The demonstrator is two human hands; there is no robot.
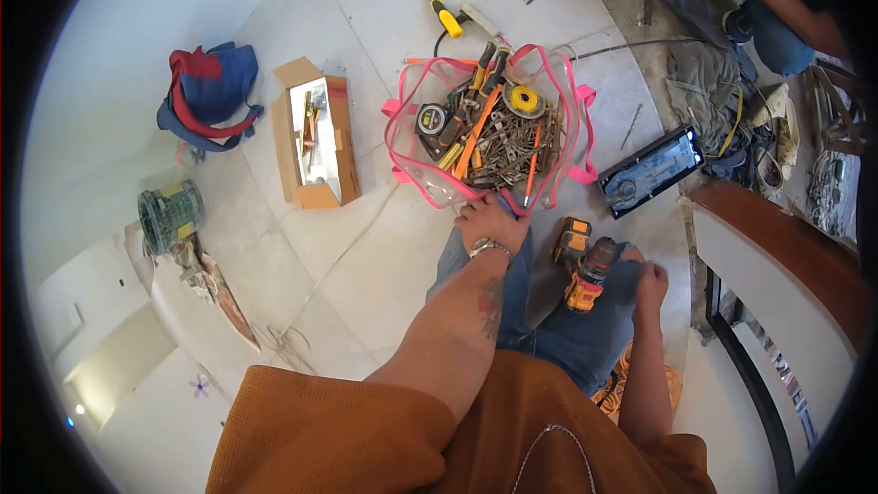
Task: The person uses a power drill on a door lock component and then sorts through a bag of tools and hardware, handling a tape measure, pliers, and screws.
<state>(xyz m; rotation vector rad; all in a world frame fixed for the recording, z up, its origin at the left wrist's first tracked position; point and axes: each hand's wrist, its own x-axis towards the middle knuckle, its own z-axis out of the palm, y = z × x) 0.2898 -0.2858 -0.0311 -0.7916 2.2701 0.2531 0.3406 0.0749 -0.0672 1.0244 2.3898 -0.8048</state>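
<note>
Tool bag (425,185), clear with pink trim, lies on the floor. The left hand (492,220) lays its fingers on the near rim; whether they pinch it I cannot tell. The right hand (651,285), right of the bag, is curled beside one drill (588,274), its grip unclear. Pressing the rim down should steady the bag. One box (317,142) sits left of it.

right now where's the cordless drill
In the head view, the cordless drill lies on the person's right leg, close beside the right hand, on the near side of the pink-trimmed tool bag.
</note>
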